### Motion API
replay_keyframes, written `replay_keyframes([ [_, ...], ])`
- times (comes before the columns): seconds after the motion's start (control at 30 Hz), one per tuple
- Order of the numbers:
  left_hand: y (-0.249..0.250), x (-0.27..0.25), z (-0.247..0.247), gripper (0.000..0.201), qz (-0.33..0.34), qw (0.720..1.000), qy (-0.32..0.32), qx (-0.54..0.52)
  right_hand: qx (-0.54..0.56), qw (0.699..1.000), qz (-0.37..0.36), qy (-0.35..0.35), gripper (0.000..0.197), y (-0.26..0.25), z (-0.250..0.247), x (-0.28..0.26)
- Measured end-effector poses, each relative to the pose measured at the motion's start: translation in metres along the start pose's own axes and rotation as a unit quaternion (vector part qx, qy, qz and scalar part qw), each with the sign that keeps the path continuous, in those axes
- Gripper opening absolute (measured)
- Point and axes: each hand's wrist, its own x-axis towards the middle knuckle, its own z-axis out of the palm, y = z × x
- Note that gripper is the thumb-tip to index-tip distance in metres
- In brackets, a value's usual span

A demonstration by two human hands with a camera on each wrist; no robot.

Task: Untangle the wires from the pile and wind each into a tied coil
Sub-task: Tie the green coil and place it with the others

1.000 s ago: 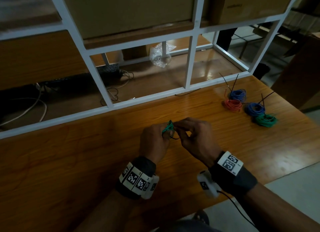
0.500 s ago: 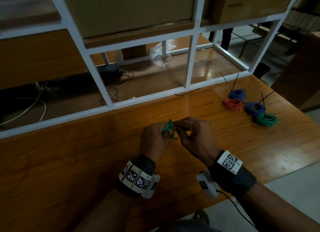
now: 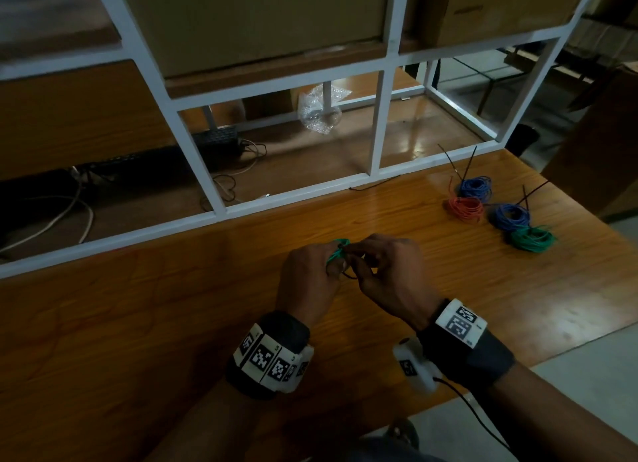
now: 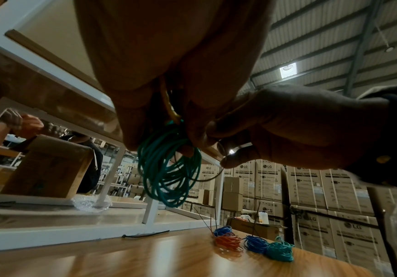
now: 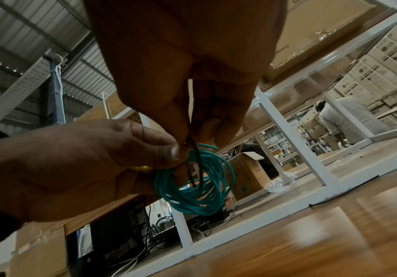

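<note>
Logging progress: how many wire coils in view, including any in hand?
5. Four lie on the table: blue coil, orange coil, second blue coil, green coil. A fifth green coil is held in both hands.

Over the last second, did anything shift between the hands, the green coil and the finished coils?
Hardly anything. The left hand still holds the green coil and the right hand still pinches the black tie at it, with only slight finger movement. The four finished coils on the table stayed put.
</note>
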Motion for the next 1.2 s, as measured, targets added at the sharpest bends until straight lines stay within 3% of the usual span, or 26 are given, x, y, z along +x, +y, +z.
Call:
replay_keyframes([
  [0.27,-0.001,0.002,0.001,0.031,0.012,0.999,-0.016,0.047,0.06,0.997,0.044,-0.018,0.013,0.004,-0.004,0.0],
  [0.37,0.001,0.003,0.002,0.029,0.018,0.997,-0.027,0.066,0.102,0.992,0.078,0.005,0.007,0.006,-0.003,0.001],
  [0.43,0.002,0.004,0.002,0.027,0.025,0.996,-0.033,0.08,0.126,0.989,0.079,0.02,0.014,0.005,-0.004,0.001],
  [0.57,0.004,0.003,0.001,0.025,0.044,0.998,-0.037,0.041,0.114,0.993,0.031,0.021,0.007,0.008,-0.006,0.001],
  [0.8,-0.001,-0.003,0.004,0.056,0.041,0.999,-0.03,-0.007,0.159,0.982,0.099,0.034,0.005,0.019,-0.015,0.009],
  [1.03,-0.004,-0.006,0.007,0.057,0.044,0.998,-0.034,-0.04,0.177,0.979,0.099,0.017,0.003,0.019,-0.021,0.011],
  [1.2,-0.005,-0.007,0.007,0.046,0.047,0.996,-0.032,-0.071,0.206,0.974,0.098,0.006,0.003,0.019,-0.025,0.014],
])
